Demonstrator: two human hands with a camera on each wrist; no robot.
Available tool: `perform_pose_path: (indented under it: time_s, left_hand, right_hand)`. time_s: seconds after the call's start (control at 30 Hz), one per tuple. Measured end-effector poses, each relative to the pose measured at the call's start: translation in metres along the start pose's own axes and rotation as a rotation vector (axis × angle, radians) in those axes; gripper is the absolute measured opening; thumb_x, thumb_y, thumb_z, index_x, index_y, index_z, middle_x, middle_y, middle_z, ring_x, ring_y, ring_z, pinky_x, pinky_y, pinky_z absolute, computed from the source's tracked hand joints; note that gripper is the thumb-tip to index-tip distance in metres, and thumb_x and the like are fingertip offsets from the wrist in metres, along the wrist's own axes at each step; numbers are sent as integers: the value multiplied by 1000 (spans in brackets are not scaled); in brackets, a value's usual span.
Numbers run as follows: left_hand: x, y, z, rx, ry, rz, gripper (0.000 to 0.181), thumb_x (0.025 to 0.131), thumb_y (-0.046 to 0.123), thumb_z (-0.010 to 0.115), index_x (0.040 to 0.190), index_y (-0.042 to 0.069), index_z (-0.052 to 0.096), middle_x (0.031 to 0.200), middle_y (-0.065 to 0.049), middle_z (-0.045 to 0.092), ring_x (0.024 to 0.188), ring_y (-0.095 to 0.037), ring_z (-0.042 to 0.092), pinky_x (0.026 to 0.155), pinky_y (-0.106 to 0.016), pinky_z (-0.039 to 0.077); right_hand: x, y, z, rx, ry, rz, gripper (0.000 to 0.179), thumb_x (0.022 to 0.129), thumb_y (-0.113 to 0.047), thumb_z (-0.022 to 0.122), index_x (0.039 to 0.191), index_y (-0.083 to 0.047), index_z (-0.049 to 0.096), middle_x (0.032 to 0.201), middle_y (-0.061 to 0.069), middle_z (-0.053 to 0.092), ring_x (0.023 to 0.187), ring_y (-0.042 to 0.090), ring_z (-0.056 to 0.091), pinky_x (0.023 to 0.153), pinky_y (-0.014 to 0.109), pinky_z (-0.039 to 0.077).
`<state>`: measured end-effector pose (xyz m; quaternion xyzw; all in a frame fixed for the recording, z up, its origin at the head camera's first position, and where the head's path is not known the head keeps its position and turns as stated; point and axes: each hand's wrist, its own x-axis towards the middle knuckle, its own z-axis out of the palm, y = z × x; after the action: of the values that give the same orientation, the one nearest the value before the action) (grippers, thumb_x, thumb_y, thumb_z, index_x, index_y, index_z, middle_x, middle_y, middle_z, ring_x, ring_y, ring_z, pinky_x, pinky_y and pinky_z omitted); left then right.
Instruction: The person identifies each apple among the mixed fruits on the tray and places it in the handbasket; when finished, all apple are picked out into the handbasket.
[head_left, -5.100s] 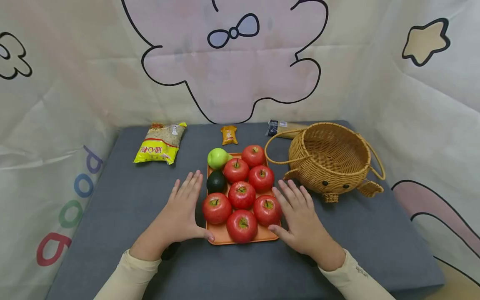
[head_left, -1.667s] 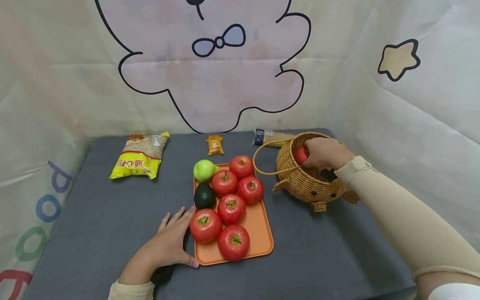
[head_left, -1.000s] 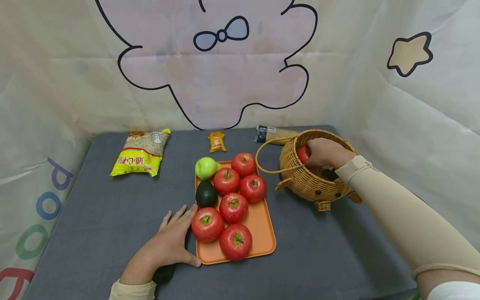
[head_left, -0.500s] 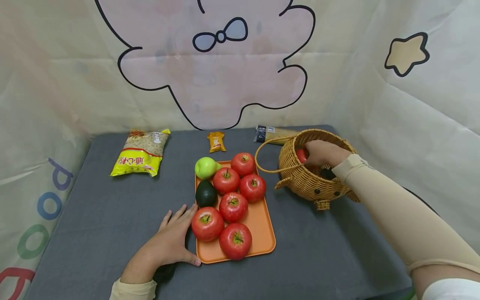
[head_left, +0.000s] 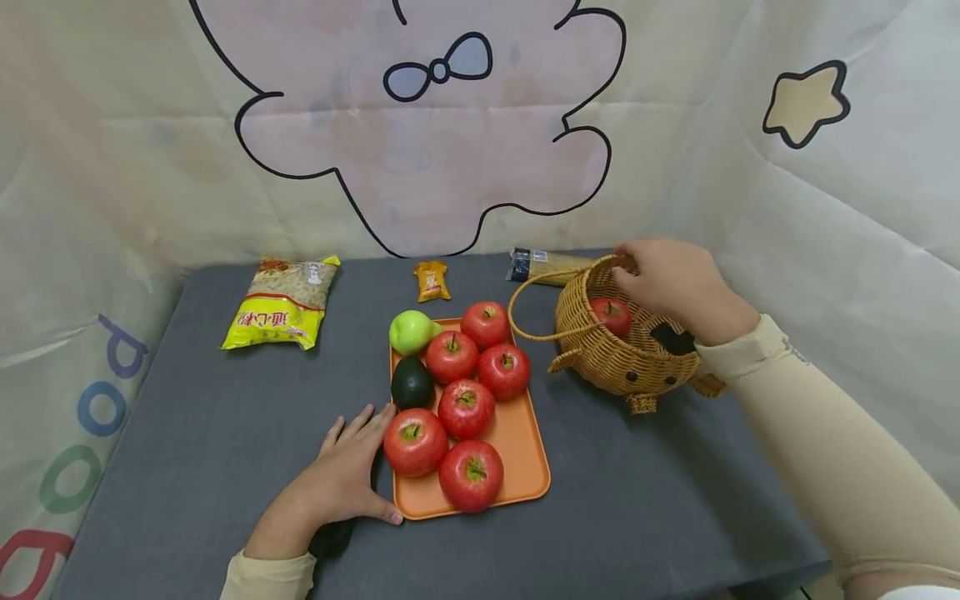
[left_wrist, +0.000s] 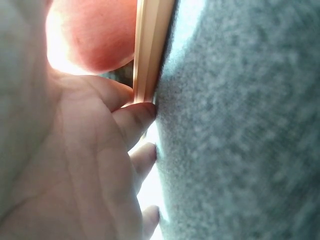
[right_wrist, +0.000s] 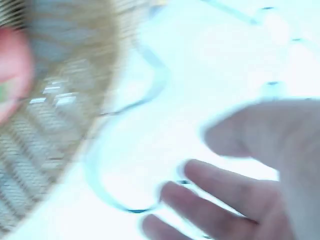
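Beneath the fingers of the right hand (head_left: 678, 279), a red apple (head_left: 611, 317) is lying inside a pig-faced wicker basket (head_left: 592, 358); if those fingers or the dark object (head_left: 672, 339) at the wrist were catching the rim or the looped handle (head_left: 555, 337), the basket could be tipping and the apple rolling; to the right of the left hand (head_left: 348, 475), an orange tray (head_left: 525, 467) is carrying six more round apples, a green pear (head_left: 412, 332) and an avocado (head_left: 412, 383), and a hard sideways push could be sending the fruit rolling onto the grey-covered counter (head_left: 637, 533).

The right arm is stretching forward, the hand hovering palm-down over the basket; its fingers are curving loosely, thumb apart, and are gripping nothing; the wrist view is blurring, so any touch on the rim is impossible to tell; the left fingers are spreading nearly straight along the tray's left edge, thumb by the near corner, steadying rather than grasping it.
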<state>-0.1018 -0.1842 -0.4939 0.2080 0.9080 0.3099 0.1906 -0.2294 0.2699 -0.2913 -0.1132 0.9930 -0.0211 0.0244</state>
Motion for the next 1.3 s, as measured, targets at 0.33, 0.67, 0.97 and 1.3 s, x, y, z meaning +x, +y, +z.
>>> perform_pose_path:
  time_s: [0.33, 0.67, 0.97, 1.3]
  left_hand:
    - [2, 1, -3, 4, -6, -8, 153, 51, 63, 103, 170, 7, 25, 173, -12, 29, 161, -44, 13, 122, -71, -3]
    - [0, 2, -1, 14, 12, 16, 153, 51, 63, 103, 170, 6, 25, 173, -13, 30, 160, -44, 15, 122, -71, -1]
    - [-1, 2, 2, 22, 20, 16, 155, 49, 64, 103, 170, 6, 25, 172, -13, 31, 160, -45, 17, 122, -71, 0]
    - [-1, 3, 1, 17, 5, -4, 153, 50, 63, 103, 170, 7, 26, 172, -13, 31, 160, -44, 16, 122, -71, -1]
  right_hand:
    - [-79, -90, 38, 133, 454, -604, 26, 92, -19, 76, 116, -7, 80, 116, 10, 74, 106, 30, 71, 87, 51, 60]
    - [-112, -143, 126, 237, 280, -650, 41, 89, -32, 82, 127, -17, 75, 123, 3, 69, 113, 22, 65, 92, 45, 57]
    - [-126, -159, 167, 281, 161, -602, 59, 87, -43, 85, 140, -22, 69, 137, 4, 63, 120, 23, 62, 98, 47, 55]
    - [-128, -170, 184, 298, 109, -551, 73, 82, -49, 90, 144, -22, 62, 142, 5, 59, 123, 23, 59, 105, 48, 52]
